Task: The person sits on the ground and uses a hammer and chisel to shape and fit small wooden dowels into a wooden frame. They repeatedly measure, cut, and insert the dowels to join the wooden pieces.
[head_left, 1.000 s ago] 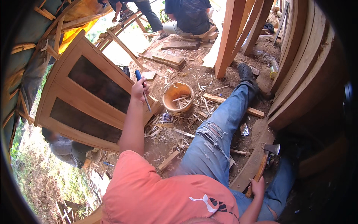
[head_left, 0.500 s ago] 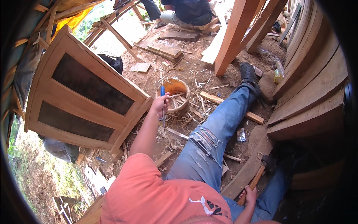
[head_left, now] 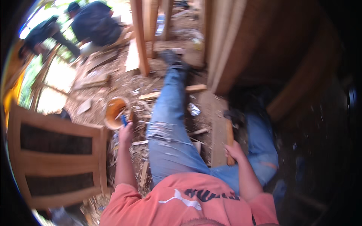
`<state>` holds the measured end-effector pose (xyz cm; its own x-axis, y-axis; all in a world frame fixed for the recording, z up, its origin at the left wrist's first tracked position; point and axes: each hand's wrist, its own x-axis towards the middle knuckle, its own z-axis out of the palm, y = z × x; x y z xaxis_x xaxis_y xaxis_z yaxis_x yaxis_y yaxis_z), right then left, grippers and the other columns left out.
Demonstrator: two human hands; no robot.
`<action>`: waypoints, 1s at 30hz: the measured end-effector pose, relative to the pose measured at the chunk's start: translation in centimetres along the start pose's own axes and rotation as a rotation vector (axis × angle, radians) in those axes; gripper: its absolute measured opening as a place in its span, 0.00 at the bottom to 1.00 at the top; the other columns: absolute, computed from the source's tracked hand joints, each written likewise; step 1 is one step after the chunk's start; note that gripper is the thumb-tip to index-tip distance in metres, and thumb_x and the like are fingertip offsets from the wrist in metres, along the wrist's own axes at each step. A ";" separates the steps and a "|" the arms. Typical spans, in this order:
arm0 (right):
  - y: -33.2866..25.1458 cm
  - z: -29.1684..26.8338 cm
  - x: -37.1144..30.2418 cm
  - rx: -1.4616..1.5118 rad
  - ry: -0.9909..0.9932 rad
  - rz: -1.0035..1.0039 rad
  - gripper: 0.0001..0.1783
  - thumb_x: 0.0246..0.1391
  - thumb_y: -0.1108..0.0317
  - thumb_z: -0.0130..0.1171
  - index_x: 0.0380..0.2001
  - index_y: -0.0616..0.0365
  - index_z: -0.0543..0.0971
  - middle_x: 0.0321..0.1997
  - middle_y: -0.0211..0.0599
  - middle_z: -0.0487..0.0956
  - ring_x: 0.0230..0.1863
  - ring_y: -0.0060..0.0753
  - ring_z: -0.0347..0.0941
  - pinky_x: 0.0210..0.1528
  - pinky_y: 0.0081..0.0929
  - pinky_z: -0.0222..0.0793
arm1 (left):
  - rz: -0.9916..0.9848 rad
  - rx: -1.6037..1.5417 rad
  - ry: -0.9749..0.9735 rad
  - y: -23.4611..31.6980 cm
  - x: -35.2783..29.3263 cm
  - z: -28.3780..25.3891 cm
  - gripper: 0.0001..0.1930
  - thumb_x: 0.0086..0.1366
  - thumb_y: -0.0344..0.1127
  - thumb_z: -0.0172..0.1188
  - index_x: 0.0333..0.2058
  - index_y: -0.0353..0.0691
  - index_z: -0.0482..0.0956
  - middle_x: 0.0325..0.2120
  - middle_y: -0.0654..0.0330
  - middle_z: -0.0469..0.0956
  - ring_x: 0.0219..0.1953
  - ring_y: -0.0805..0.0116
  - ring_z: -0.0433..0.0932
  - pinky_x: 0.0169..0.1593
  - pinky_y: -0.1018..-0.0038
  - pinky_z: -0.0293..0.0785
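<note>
My left hand (head_left: 126,132) is closed around a blue-handled tool (head_left: 124,120), beside a round orange-brown tub (head_left: 109,113) with wood strips in it. Blur hides the tool's lower end; a thin metal shaft showed below the hand in the earlier head view. At my right, my right hand (head_left: 234,150) grips a hammer (head_left: 230,140) by its wooden handle. The hammer's dark head points away from me, over a long wooden plank (head_left: 217,128) lying between my legs.
A panelled wooden door-like frame (head_left: 56,158) leans at the left. Tall boards (head_left: 226,41) and upright posts (head_left: 140,37) stand ahead and right. Wood scraps (head_left: 92,80) and shavings litter the ground. Two people (head_left: 96,24) are at the far left.
The view has swung to the right and is blurred. My left hand, still holding the blue-handled tool, sits nearer my leg. The hammer now points more straight ahead. Another person shows more at far left.
</note>
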<state>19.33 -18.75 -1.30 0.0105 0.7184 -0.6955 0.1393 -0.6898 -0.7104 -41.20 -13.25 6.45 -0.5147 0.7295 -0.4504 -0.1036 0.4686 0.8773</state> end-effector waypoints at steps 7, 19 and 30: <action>-2.6 4.5 -2.8 -0.606 0.123 -0.142 0.43 0.62 0.36 0.64 0.53 0.74 0.79 0.54 0.69 0.83 0.57 0.64 0.82 0.59 0.49 0.77 | 0.149 0.023 -0.241 7.6 -6.1 5.8 0.15 0.77 0.37 0.62 0.58 0.43 0.78 0.23 0.76 0.68 0.19 0.87 0.61 0.22 0.85 0.55; -2.5 3.5 -3.8 -0.940 0.124 -0.235 0.37 0.56 0.37 0.69 0.46 0.66 0.82 0.48 0.57 0.86 0.50 0.58 0.85 0.51 0.50 0.81 | -0.004 0.081 -0.739 7.5 -15.7 15.6 0.18 0.78 0.29 0.57 0.62 0.30 0.72 0.21 0.73 0.64 0.19 0.83 0.60 0.23 0.81 0.54; -11.0 -3.8 9.5 -0.438 0.558 -0.217 0.28 0.65 0.53 0.63 0.64 0.56 0.76 0.60 0.59 0.83 0.65 0.60 0.77 0.66 0.47 0.73 | -0.405 -0.396 -0.972 2.5 -9.8 12.6 0.19 0.78 0.37 0.58 0.63 0.39 0.73 0.20 0.71 0.62 0.18 0.78 0.60 0.25 0.77 0.59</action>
<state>21.69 -3.97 0.36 0.4233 0.8539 -0.3030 0.5769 -0.5118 -0.6366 -25.70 -12.97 10.98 0.4821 0.7191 -0.5005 -0.4647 0.6941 0.5498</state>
